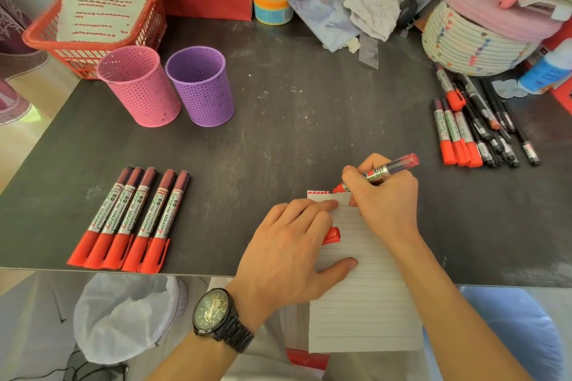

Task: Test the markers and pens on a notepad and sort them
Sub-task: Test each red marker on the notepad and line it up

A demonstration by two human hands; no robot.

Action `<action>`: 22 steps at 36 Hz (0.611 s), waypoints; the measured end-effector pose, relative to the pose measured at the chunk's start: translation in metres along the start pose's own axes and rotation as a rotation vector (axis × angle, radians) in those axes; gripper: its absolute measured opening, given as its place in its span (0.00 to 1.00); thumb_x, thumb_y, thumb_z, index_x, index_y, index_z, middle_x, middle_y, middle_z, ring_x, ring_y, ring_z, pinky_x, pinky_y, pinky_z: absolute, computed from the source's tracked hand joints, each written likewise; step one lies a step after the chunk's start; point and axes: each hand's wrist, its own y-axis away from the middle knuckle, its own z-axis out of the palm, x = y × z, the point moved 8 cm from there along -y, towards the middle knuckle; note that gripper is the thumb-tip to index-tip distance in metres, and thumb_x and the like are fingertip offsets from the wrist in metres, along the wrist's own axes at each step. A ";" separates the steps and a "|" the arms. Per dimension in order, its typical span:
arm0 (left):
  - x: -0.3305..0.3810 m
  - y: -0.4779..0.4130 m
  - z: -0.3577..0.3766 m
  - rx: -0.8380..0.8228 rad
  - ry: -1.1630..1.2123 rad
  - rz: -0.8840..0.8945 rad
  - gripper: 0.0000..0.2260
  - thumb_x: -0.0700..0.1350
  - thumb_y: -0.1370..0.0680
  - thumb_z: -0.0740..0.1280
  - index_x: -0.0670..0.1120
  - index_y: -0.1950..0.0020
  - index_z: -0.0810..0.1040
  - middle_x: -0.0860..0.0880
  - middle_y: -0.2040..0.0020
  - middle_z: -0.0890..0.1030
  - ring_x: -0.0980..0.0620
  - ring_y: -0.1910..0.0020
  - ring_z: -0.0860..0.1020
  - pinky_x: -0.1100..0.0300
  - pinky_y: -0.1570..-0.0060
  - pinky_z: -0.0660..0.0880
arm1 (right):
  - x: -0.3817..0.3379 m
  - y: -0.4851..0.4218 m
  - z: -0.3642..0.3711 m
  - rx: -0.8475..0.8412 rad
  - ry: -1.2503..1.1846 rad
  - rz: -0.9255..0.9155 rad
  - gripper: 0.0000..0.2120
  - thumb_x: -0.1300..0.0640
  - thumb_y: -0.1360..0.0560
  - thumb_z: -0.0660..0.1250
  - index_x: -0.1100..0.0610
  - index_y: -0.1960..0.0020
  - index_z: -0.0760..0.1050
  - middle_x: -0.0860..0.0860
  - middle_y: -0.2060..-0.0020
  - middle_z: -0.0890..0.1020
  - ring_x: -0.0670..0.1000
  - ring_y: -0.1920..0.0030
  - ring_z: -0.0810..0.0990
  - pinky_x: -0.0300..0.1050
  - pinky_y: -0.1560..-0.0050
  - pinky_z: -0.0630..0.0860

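A lined notepad sheet (365, 297) lies at the table's near edge and hangs over it. My right hand (383, 195) grips an uncapped red marker (379, 172), its tip at the sheet's top edge beside a row of red marks (318, 192). My left hand (291, 254) presses flat on the sheet, with a red cap (331, 235) peeking out under its fingers. Several capped red markers (130, 223) lie in a neat row at the left. A pile of red markers and black pens (476, 127) lies at the right.
A pink mesh cup (139, 86) and a purple mesh cup (201, 85) stand at the back left. Behind them sits a red basket (49, 40) of marked paper. A woven basket (473, 40) and clutter fill the back right. A lined bin (123, 315) stands below the table.
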 end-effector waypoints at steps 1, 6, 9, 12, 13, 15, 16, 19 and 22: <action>0.000 0.000 0.000 -0.002 0.000 -0.001 0.20 0.67 0.25 0.64 0.50 0.53 0.72 0.54 0.34 0.78 0.53 0.38 0.75 0.56 0.38 0.69 | 0.000 0.000 0.000 0.000 0.005 -0.006 0.12 0.57 0.27 0.71 0.54 0.69 0.74 0.44 0.78 0.80 0.41 0.77 0.78 0.29 0.72 0.70; -0.001 0.000 0.001 -0.006 -0.007 -0.005 0.20 0.67 0.25 0.63 0.50 0.53 0.73 0.55 0.35 0.78 0.53 0.39 0.75 0.56 0.39 0.69 | 0.000 0.000 -0.001 0.002 0.011 -0.017 0.13 0.57 0.27 0.71 0.52 0.69 0.74 0.44 0.78 0.80 0.42 0.76 0.79 0.29 0.70 0.71; -0.001 0.000 0.001 -0.007 -0.011 -0.008 0.20 0.68 0.25 0.63 0.50 0.53 0.73 0.55 0.34 0.78 0.53 0.39 0.75 0.56 0.38 0.69 | 0.001 0.000 -0.001 0.006 0.008 -0.018 0.13 0.57 0.27 0.71 0.52 0.69 0.75 0.44 0.78 0.80 0.41 0.75 0.79 0.29 0.70 0.71; -0.001 0.000 0.001 -0.007 -0.006 -0.007 0.20 0.68 0.25 0.63 0.50 0.53 0.73 0.55 0.34 0.78 0.53 0.39 0.75 0.56 0.39 0.70 | 0.000 0.000 -0.001 0.001 0.004 -0.015 0.12 0.58 0.27 0.70 0.53 0.69 0.75 0.43 0.78 0.80 0.41 0.76 0.78 0.29 0.70 0.71; -0.001 0.000 0.001 -0.006 -0.008 -0.006 0.20 0.68 0.25 0.63 0.50 0.53 0.73 0.55 0.34 0.78 0.53 0.39 0.75 0.56 0.39 0.69 | 0.000 0.000 -0.001 0.001 0.001 -0.014 0.12 0.58 0.28 0.70 0.53 0.69 0.75 0.44 0.78 0.80 0.41 0.76 0.78 0.29 0.71 0.71; -0.001 0.000 0.002 -0.004 -0.011 -0.004 0.20 0.68 0.25 0.63 0.50 0.53 0.74 0.55 0.34 0.78 0.53 0.39 0.74 0.57 0.39 0.69 | 0.001 0.001 -0.001 0.002 -0.004 -0.014 0.12 0.58 0.28 0.71 0.53 0.69 0.75 0.44 0.78 0.80 0.41 0.76 0.78 0.29 0.71 0.71; -0.001 0.000 0.002 -0.003 -0.010 -0.004 0.20 0.68 0.25 0.63 0.50 0.54 0.74 0.55 0.34 0.78 0.53 0.39 0.74 0.57 0.39 0.69 | 0.001 0.001 -0.001 0.003 -0.001 -0.018 0.12 0.58 0.28 0.71 0.53 0.69 0.75 0.44 0.78 0.80 0.41 0.76 0.78 0.29 0.71 0.71; -0.002 0.000 0.002 -0.001 -0.013 -0.004 0.20 0.68 0.25 0.63 0.50 0.54 0.74 0.55 0.34 0.78 0.54 0.39 0.74 0.57 0.39 0.68 | 0.000 0.001 -0.001 0.010 0.009 -0.026 0.13 0.58 0.27 0.71 0.53 0.69 0.74 0.44 0.78 0.80 0.42 0.75 0.79 0.30 0.71 0.71; -0.002 0.001 0.004 -0.007 -0.017 -0.009 0.20 0.68 0.25 0.62 0.51 0.54 0.73 0.56 0.34 0.77 0.55 0.39 0.73 0.59 0.39 0.66 | 0.005 -0.001 -0.005 0.035 -0.050 0.022 0.10 0.57 0.28 0.70 0.53 0.67 0.74 0.47 0.78 0.79 0.43 0.76 0.77 0.34 0.70 0.72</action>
